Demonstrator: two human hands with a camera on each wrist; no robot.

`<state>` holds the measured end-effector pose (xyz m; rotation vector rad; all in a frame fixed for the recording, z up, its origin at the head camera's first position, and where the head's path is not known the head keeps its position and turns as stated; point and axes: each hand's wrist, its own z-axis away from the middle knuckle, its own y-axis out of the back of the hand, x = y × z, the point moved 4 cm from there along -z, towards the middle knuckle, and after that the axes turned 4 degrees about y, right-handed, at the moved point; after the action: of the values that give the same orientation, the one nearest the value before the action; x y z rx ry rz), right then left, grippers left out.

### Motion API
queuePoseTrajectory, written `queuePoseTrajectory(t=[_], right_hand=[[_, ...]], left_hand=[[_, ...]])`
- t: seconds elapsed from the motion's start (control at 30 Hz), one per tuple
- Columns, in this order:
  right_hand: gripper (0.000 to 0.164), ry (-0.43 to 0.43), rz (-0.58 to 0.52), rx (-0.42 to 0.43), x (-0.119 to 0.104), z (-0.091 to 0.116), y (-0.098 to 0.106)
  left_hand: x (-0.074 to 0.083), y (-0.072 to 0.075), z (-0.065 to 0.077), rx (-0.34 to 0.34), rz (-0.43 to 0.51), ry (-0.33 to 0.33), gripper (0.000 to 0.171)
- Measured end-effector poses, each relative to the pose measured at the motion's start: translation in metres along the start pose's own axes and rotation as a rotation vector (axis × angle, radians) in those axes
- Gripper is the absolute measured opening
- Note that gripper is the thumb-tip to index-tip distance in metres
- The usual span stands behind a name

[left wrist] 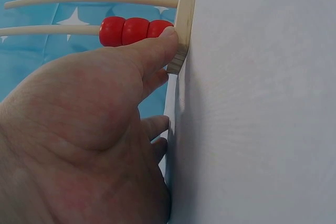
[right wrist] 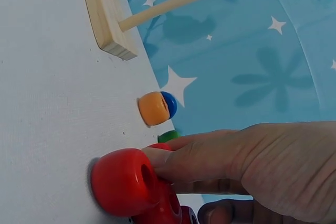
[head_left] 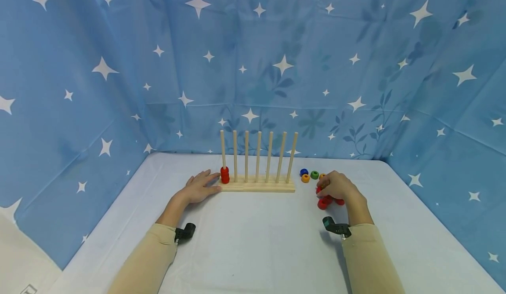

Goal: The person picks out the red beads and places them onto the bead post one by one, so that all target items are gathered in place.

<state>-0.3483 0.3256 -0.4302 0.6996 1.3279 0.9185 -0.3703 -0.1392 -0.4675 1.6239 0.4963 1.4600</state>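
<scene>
A wooden peg rack (head_left: 257,188) with a row of several upright pegs stands on the table. Three red beads (left wrist: 135,31) are stacked on its leftmost peg. My left hand (head_left: 199,187) holds the rack's left end, thumb at the front and index finger at the end or behind; the other fingers spread loosely. Right of the rack, my right hand (head_left: 337,185) reaches down into loose red beads and pinches a red bead (head_left: 318,190), partly hidden by the fingers. Another red bead (right wrist: 125,182) lies on its side close to the thumb, with more red ones (head_left: 340,201) beside it.
Behind the red beads lie a blue bead (head_left: 304,172), an orange-yellow bead (head_left: 305,178) and a green bead (head_left: 314,175); another yellow one (head_left: 322,176) is partly covered by the right hand. A blue star-patterned curtain (head_left: 253,65) surrounds the white table (head_left: 253,241).
</scene>
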Motion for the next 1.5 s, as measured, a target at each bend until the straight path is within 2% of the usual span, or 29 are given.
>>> queuePoseTrajectory(t=[0.27, 0.43, 0.67, 0.9, 1.07, 1.27, 1.5], right_hand=[[0.037, 0.03, -0.024, 0.03, -0.009, 0.004, 0.005], [0.033, 0.106, -0.073, 0.096, -0.015, 0.004, 0.011], [0.039, 0.22, -0.131, 0.203, -0.025, 0.004, 0.021], [0.032, 0.214, -0.142, 0.256, -0.029, 0.006, 0.025], [0.034, 0.224, -0.153, 0.306, -0.036, 0.007, 0.028], [0.039, 0.259, -0.166, 0.403, -0.047, 0.01, 0.033], [0.04, 0.321, -0.203, 0.584, -0.06, 0.02, 0.041]], left_hand=[[-0.004, -0.004, -0.001, -0.005, -0.003, 0.0, 0.069], [-0.002, -0.003, 0.001, 0.007, -0.001, -0.015, 0.068], [-0.003, -0.002, 0.0, -0.002, -0.016, -0.005, 0.067], [-0.004, -0.003, 0.0, 0.0, -0.01, -0.001, 0.068], [-0.004, -0.002, 0.0, 0.011, -0.004, -0.008, 0.07], [-0.008, -0.004, -0.004, 0.016, 0.004, -0.003, 0.068], [-0.011, -0.006, -0.007, 0.015, 0.016, -0.003, 0.068]])
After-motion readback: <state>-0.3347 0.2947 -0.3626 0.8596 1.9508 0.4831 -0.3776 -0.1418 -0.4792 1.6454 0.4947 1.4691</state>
